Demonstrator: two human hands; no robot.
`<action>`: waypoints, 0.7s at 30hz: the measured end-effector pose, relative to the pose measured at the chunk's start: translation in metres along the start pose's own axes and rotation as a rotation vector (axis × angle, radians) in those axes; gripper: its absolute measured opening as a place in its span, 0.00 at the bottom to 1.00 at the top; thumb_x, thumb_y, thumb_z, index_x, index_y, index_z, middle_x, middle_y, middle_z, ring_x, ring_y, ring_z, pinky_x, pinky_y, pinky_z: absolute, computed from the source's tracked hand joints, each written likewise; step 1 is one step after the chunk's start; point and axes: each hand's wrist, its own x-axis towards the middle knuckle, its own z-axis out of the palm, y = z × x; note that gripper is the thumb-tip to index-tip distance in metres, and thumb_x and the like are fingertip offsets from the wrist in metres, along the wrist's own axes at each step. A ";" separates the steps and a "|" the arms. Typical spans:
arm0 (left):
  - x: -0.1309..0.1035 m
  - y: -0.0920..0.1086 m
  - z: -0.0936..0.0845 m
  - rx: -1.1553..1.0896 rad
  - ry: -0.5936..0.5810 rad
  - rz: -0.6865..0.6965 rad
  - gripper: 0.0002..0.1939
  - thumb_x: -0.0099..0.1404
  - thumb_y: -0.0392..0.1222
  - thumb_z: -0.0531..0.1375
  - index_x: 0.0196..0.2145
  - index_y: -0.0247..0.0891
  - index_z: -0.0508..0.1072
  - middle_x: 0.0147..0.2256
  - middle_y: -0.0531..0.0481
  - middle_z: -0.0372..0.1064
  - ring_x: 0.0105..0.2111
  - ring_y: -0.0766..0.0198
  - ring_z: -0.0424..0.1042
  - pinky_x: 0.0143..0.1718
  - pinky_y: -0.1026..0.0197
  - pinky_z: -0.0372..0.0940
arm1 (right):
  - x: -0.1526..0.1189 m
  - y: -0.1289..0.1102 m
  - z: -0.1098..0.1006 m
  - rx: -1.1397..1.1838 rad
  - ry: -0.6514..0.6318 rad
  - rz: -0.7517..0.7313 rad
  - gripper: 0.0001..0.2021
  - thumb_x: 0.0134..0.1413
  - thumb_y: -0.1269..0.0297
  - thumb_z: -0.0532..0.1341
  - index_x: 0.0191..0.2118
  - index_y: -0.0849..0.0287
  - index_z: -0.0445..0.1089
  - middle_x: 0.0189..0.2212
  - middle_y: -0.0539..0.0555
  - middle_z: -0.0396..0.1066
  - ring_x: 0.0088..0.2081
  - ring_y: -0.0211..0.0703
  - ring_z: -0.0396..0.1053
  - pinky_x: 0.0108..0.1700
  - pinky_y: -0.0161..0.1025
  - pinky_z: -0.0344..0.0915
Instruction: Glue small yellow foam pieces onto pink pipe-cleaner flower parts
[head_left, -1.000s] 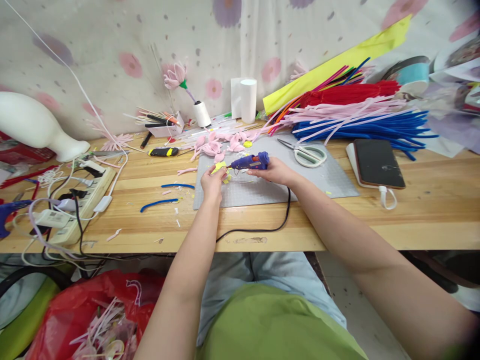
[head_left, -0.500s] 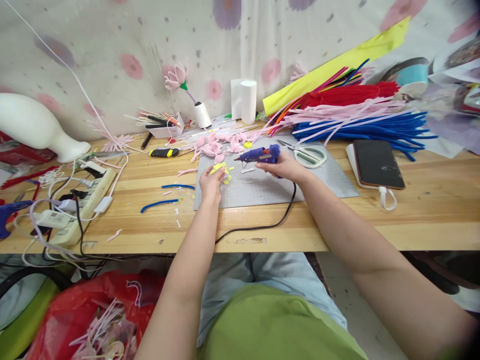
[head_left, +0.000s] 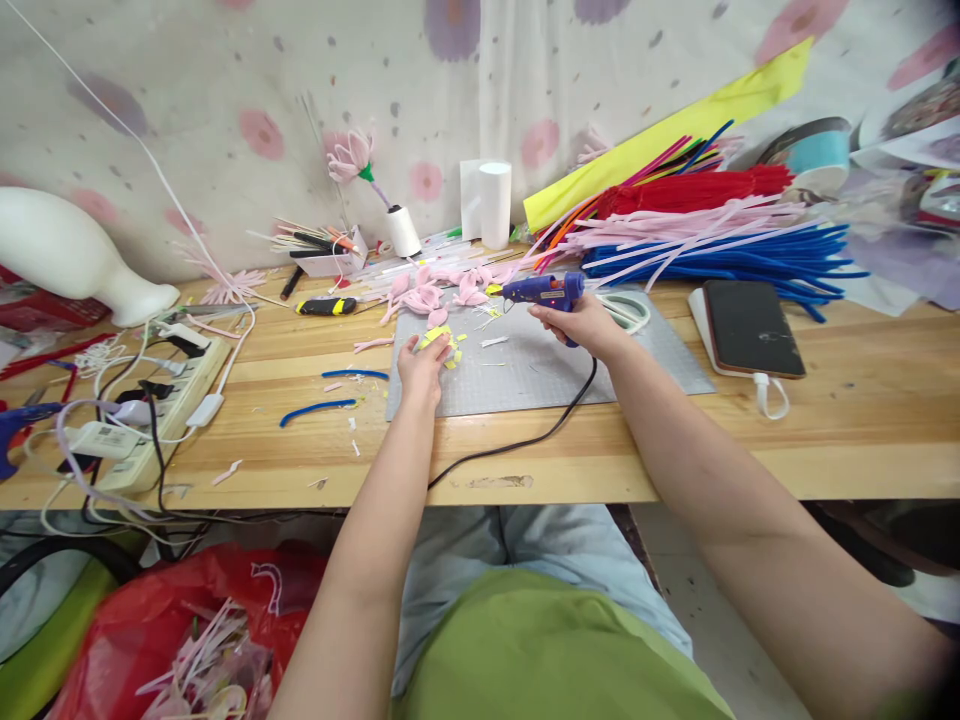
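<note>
Glue gun up in the right hand, left hand down at the yellow

And here's the right hand, just right of centre, fingers wrapped around a blue glue gun, nozzle pointing left towards the pink fuzzy shapes at upper centre. Its black cable curves down to the table's front edge. Over at centre-left, the left hand has its fingers on the yellow pieces, at the left part of the grey mat; whether it pinches one, I can't tell. Scissors peek out behind the right hand, partly hidden. Look upper right: blue stems heaped under pink ones. And upper left, a pink flower rises from a white spool.
</note>
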 end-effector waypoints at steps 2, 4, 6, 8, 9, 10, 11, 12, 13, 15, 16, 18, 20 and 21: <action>0.000 0.000 0.000 0.006 -0.001 0.007 0.25 0.50 0.24 0.64 0.41 0.39 0.57 0.26 0.54 0.70 0.31 0.68 0.74 0.41 0.62 0.69 | 0.001 0.001 0.000 0.003 0.007 0.000 0.18 0.40 0.49 0.66 0.24 0.59 0.64 0.18 0.50 0.64 0.17 0.31 0.55 0.18 0.34 0.52; 0.000 0.000 0.000 0.013 0.001 0.015 0.26 0.50 0.24 0.63 0.42 0.38 0.56 0.26 0.54 0.69 0.30 0.69 0.74 0.41 0.63 0.69 | 0.001 0.003 -0.001 0.009 0.014 0.002 0.19 0.39 0.49 0.66 0.24 0.59 0.64 0.17 0.49 0.63 0.16 0.30 0.54 0.17 0.33 0.52; -0.001 0.000 0.000 0.019 0.004 0.020 0.27 0.49 0.24 0.64 0.42 0.39 0.56 0.27 0.55 0.69 0.31 0.69 0.74 0.41 0.63 0.69 | 0.002 0.005 -0.001 0.014 0.015 0.001 0.19 0.39 0.48 0.66 0.24 0.59 0.64 0.16 0.48 0.63 0.16 0.30 0.54 0.17 0.32 0.51; -0.001 0.000 0.000 0.025 0.005 0.024 0.28 0.48 0.24 0.64 0.42 0.39 0.56 0.27 0.55 0.69 0.31 0.70 0.74 0.41 0.63 0.68 | 0.004 0.007 -0.001 0.018 0.020 -0.003 0.19 0.39 0.48 0.66 0.25 0.59 0.64 0.16 0.48 0.63 0.16 0.30 0.55 0.16 0.32 0.52; -0.001 0.000 0.000 0.028 0.005 0.026 0.28 0.48 0.24 0.64 0.42 0.39 0.56 0.27 0.55 0.69 0.31 0.70 0.74 0.41 0.64 0.68 | 0.004 0.009 -0.001 0.016 0.028 -0.003 0.19 0.40 0.47 0.66 0.25 0.59 0.64 0.16 0.48 0.63 0.16 0.30 0.55 0.17 0.32 0.52; -0.001 0.000 0.000 0.031 0.004 0.028 0.27 0.48 0.24 0.64 0.41 0.39 0.56 0.27 0.56 0.69 0.31 0.70 0.74 0.41 0.64 0.68 | 0.005 0.010 0.000 0.009 0.046 0.002 0.19 0.40 0.47 0.65 0.25 0.59 0.65 0.16 0.49 0.64 0.16 0.31 0.55 0.17 0.32 0.52; -0.001 0.000 0.000 0.034 0.002 0.030 0.27 0.48 0.24 0.64 0.41 0.40 0.56 0.27 0.56 0.69 0.30 0.70 0.73 0.41 0.64 0.68 | 0.006 0.011 0.000 -0.009 0.071 0.011 0.19 0.40 0.47 0.65 0.26 0.60 0.66 0.17 0.49 0.64 0.16 0.31 0.55 0.17 0.33 0.53; -0.001 0.000 0.000 0.038 0.000 0.035 0.27 0.48 0.24 0.64 0.41 0.40 0.56 0.27 0.56 0.69 0.30 0.70 0.73 0.41 0.64 0.68 | 0.006 0.012 0.001 -0.038 0.100 0.022 0.19 0.41 0.47 0.64 0.26 0.60 0.67 0.17 0.50 0.65 0.17 0.32 0.57 0.18 0.33 0.54; 0.000 -0.001 0.000 0.042 -0.004 0.041 0.27 0.48 0.24 0.64 0.41 0.40 0.56 0.27 0.56 0.69 0.30 0.71 0.73 0.41 0.64 0.67 | 0.008 0.014 0.001 -0.079 0.132 0.032 0.19 0.41 0.47 0.64 0.27 0.60 0.68 0.18 0.51 0.66 0.18 0.34 0.58 0.19 0.34 0.56; 0.001 -0.001 -0.001 0.053 -0.011 0.056 0.26 0.49 0.24 0.64 0.40 0.40 0.56 0.26 0.56 0.69 0.30 0.71 0.73 0.41 0.64 0.67 | 0.011 0.018 0.003 -0.195 0.205 0.030 0.20 0.42 0.47 0.63 0.29 0.62 0.70 0.20 0.54 0.68 0.22 0.40 0.64 0.24 0.38 0.61; 0.001 -0.002 -0.002 0.059 -0.013 0.064 0.26 0.49 0.24 0.64 0.40 0.40 0.56 0.26 0.56 0.69 0.29 0.71 0.73 0.41 0.64 0.67 | 0.013 0.020 0.004 -0.261 0.243 0.017 0.20 0.42 0.47 0.63 0.30 0.62 0.71 0.22 0.56 0.70 0.25 0.43 0.67 0.28 0.40 0.63; 0.002 -0.002 -0.002 0.065 -0.021 0.078 0.26 0.49 0.25 0.64 0.40 0.40 0.55 0.26 0.56 0.69 0.29 0.72 0.73 0.41 0.64 0.66 | 0.019 0.026 0.006 -0.382 0.310 -0.020 0.20 0.42 0.49 0.64 0.32 0.63 0.72 0.27 0.59 0.73 0.32 0.50 0.70 0.35 0.44 0.65; 0.002 -0.003 -0.003 0.064 -0.032 0.092 0.27 0.49 0.24 0.64 0.40 0.39 0.55 0.26 0.56 0.69 0.28 0.72 0.72 0.41 0.64 0.66 | 0.025 0.031 0.008 -0.457 0.347 -0.055 0.20 0.43 0.50 0.63 0.34 0.64 0.73 0.31 0.61 0.74 0.37 0.54 0.71 0.40 0.47 0.65; 0.002 -0.003 -0.002 0.061 -0.035 0.100 0.26 0.49 0.24 0.64 0.41 0.39 0.55 0.26 0.56 0.69 0.28 0.72 0.72 0.41 0.64 0.66 | 0.028 0.033 0.009 -0.476 0.352 -0.067 0.20 0.43 0.51 0.63 0.35 0.64 0.72 0.33 0.62 0.74 0.38 0.54 0.71 0.41 0.48 0.65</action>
